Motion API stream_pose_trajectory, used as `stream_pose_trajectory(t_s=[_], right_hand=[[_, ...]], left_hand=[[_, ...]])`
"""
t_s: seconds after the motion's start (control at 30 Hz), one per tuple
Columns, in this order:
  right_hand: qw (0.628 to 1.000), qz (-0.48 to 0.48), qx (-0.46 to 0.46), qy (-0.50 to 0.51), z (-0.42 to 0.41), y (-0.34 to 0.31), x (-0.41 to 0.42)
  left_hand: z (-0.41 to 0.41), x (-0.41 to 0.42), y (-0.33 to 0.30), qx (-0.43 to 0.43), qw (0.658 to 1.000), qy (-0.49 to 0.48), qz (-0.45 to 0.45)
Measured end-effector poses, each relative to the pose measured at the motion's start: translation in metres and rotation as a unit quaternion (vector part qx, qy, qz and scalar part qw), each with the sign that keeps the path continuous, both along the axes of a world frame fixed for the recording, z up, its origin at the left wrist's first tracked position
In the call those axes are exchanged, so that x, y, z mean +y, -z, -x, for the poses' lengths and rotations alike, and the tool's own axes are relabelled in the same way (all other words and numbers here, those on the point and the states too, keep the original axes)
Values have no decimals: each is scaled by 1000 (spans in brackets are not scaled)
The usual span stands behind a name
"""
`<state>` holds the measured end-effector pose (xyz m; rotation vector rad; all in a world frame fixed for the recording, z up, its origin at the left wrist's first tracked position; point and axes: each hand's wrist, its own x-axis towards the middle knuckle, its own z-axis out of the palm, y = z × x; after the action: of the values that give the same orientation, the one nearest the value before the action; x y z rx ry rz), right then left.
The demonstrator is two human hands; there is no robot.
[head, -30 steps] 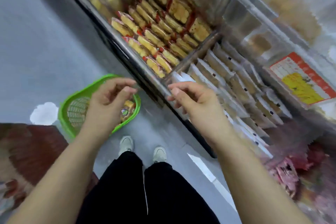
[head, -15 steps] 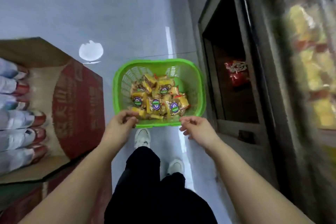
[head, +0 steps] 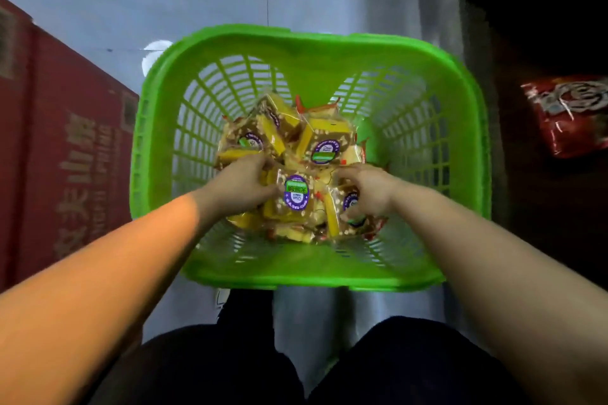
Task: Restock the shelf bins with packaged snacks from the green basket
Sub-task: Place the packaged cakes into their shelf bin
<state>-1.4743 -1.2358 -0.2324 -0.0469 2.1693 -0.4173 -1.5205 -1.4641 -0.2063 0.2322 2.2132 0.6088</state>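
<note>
head view: i see both hands in the green basket point(head: 329, 52), left hand point(head: 241, 186) and right hand point(head: 368, 191) fingers curled, gripping the snack packs point(head: 297, 194).

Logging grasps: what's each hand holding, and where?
Both the left hand and right hand curl onto snack packs in the green basket; exact hold points hidden.

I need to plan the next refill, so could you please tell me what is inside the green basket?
A heap of packaged snacks fills the green basket bottom. Both hands reach in; lower packets are covered.
</note>
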Motion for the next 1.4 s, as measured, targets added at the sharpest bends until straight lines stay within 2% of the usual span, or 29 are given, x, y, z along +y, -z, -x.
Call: stream_pose_trajectory(t_s=[0.07,0.17,0.3,0.43,0.53,0.63,0.73,0.83,1.0,1.07,1.13,1.2,1.33,1.4], right_hand=[[999,-7,-27,-46,7,15,1],[993,-29,-81,-79,10,15,2],[985,-88,3,-146,9,5,1],[993,-51,89,-53,17,-17,19],[986,50,149,51,32,-31,30],[976,86,188,69,47,-30,26],[979,68,194,12,59,-20,13],[982,-7,172,-74,63,-5,0],[977,-77,175,-90,48,6,0],[983,-70,164,-52,41,7,6],[990,-18,138,24,35,5,13],[986,44,130,100,28,2,19],[972,63,144,175,25,0,26],[970,60,136,194,27,-2,27]], left_hand=[[2,12,18,0,999,27,35],[-9,30,23,-32,998,-20,48],[-24,40,25,-15,995,-92,34],[-12,39,18,-52,984,-169,30],[4,24,3,-116,979,-163,-27],[24,1,-16,-129,960,-207,-140],[49,-17,-19,-66,936,-279,-203],[65,-21,-5,-51,930,-300,-208],[66,-10,16,-108,940,-258,-198],[64,-5,22,-108,965,-176,-158],[64,0,30,-37,998,-11,-44],[62,5,32,47,996,76,27],[56,7,32,165,979,122,18],[53,5,33,180,975,124,-26]])
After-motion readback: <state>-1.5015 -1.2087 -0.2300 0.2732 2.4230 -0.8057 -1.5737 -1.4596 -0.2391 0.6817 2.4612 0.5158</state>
